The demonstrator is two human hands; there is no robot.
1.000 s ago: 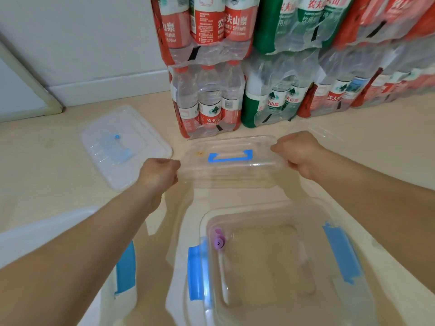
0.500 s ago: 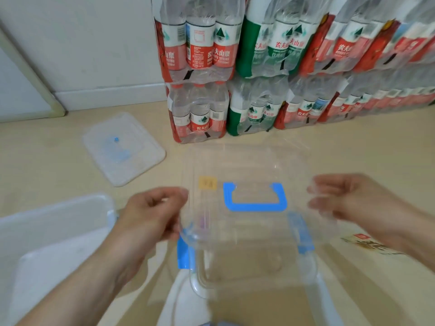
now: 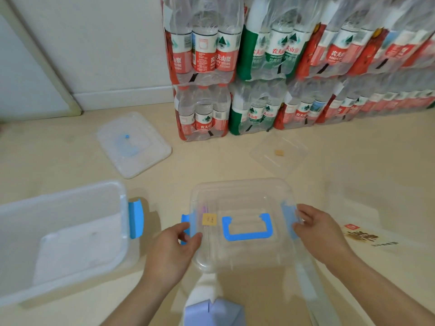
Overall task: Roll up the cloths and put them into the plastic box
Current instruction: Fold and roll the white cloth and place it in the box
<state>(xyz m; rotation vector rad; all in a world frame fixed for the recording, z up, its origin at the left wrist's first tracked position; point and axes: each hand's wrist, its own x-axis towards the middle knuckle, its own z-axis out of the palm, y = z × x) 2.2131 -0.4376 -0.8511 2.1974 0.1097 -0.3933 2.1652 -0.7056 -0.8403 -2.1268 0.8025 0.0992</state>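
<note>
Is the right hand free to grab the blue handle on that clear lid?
Probably yes. The right hand rests at the lid's right edge, and nothing covers the blue handle beside it.

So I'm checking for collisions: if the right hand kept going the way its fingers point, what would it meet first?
The right hand points inward, to the left, with its fingertips at the blue latch on the clear box's right side. It would press into that latch at once; actual contact is hard to confirm.
</note>
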